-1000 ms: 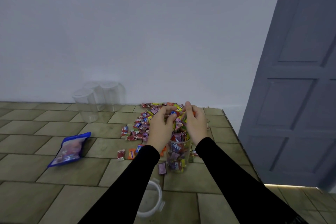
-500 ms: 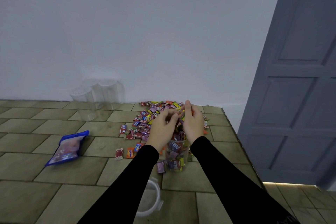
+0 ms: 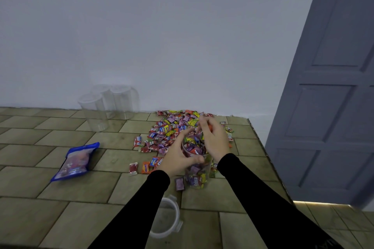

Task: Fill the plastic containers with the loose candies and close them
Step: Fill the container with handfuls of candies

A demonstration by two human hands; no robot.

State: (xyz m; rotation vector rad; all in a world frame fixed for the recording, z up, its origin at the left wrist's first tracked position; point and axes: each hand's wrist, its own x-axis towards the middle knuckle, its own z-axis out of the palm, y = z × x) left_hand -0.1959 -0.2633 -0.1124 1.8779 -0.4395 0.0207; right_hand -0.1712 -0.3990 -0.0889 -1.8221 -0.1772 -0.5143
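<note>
A clear plastic container [image 3: 197,176], nearly full of wrapped candies, stands upright on the tiled table. My left hand [image 3: 179,157] grips its rim from the left, thumb across the near wall. My right hand [image 3: 214,137] hovers over the container's mouth with curled fingers, pinching what looks like an orange candy. Behind them lies a pile of loose candies [image 3: 172,127]. A few stray candies [image 3: 145,167] lie to the left of the container. A round clear lid [image 3: 171,218] with clips sits near the table's front, partly hidden by my left sleeve.
Three clear containers [image 3: 107,105] stand together at the back wall. A blue candy bag [image 3: 75,160] lies flat on the left. The table's right edge [image 3: 269,161] runs close by the container, with a grey door [image 3: 334,87] beyond it.
My left hand has dropped from over the container's mouth to grip its rim. My right hand stays above the opening, shifted a little to the right.
</note>
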